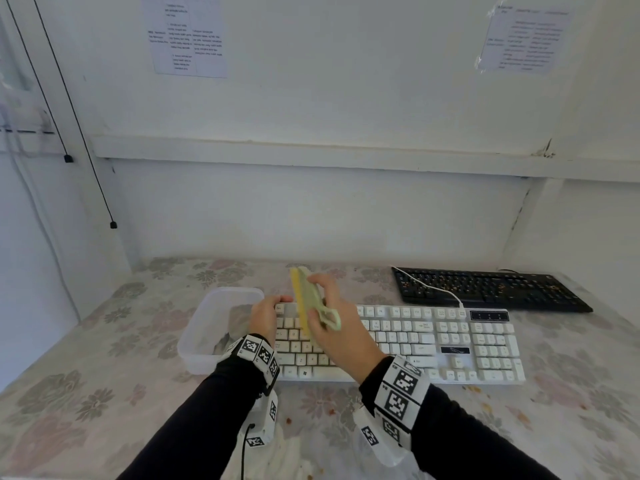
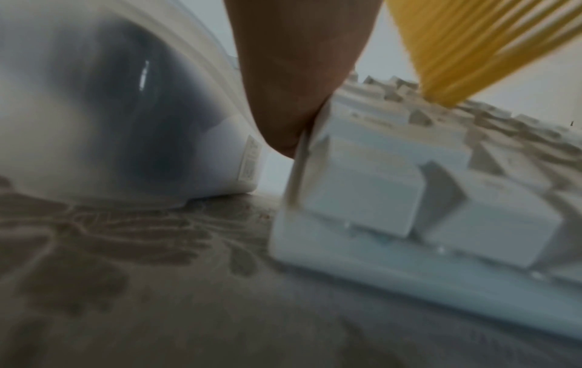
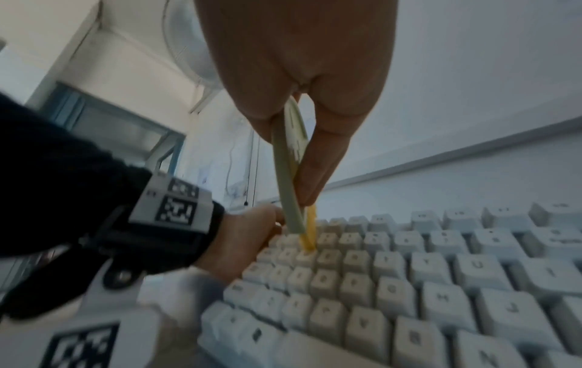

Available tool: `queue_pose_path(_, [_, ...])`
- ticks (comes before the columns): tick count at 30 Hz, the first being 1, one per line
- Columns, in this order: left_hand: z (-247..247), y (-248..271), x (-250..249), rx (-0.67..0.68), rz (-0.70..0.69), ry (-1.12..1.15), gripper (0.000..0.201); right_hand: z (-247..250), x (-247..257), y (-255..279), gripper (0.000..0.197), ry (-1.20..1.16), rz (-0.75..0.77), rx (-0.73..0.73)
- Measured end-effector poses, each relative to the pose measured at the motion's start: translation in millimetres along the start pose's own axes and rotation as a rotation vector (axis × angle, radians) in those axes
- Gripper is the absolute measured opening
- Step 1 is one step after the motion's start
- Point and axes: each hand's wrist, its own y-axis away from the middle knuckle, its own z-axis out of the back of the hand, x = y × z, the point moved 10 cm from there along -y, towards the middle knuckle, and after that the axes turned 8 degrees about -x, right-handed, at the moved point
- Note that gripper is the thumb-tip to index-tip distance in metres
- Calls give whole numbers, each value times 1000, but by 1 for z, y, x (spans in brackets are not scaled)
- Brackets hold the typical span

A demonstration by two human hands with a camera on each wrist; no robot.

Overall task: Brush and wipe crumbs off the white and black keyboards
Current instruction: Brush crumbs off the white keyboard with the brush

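A white keyboard [image 1: 433, 341] lies across the middle of the table. My right hand [image 1: 332, 327] pinches a pale green brush [image 1: 313, 299] with yellow bristles [image 1: 299, 303]; the bristle tips [image 3: 307, 241] touch the keys of the white keyboard [image 3: 409, 286] near its left end. My left hand [image 1: 266, 315] grips the keyboard's left edge, and its thumb [image 2: 293, 82] presses the side of the white keyboard [image 2: 393, 194]. The black keyboard [image 1: 485, 289], strewn with crumbs, lies behind at the right.
A clear plastic container [image 1: 218, 323] stands just left of the white keyboard, with something grey inside. A white cable [image 1: 433, 287] runs over the black keyboard. Crumbs [image 1: 474, 389] dot the floral tablecloth [image 1: 86, 375] in front. A wall closes the back.
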Motion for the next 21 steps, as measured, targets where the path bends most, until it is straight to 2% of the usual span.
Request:
queue_pose_path(2, [-1, 0, 1, 4, 6, -7, 28, -8, -6, 5, 37, 19, 5, 41])
queue_pose_path(5, [-1, -1, 4, 16, 43, 7, 28, -16, -18, 20, 39, 45, -66, 170])
queue_pose_path(8, [-2, -2, 6, 30, 48, 11, 28, -17, -19, 33, 33, 118, -69, 286])
queue_pose_path(11, [-1, -1, 7, 21, 67, 17, 30, -3, -19, 27, 31, 72, -109, 215])
queue_pose_path(15, [0, -2, 7, 7, 70, 26, 28, 25, -12, 12, 43, 19, 36, -46])
queue_pose_path(17, [1, -2, 6, -3, 60, 28, 27, 20, -16, 13, 39, 38, 58, -30])
queue_pose_path(21, [0, -2, 7, -6, 63, 37, 24, 0, -36, 26, 41, 116, -59, 163])
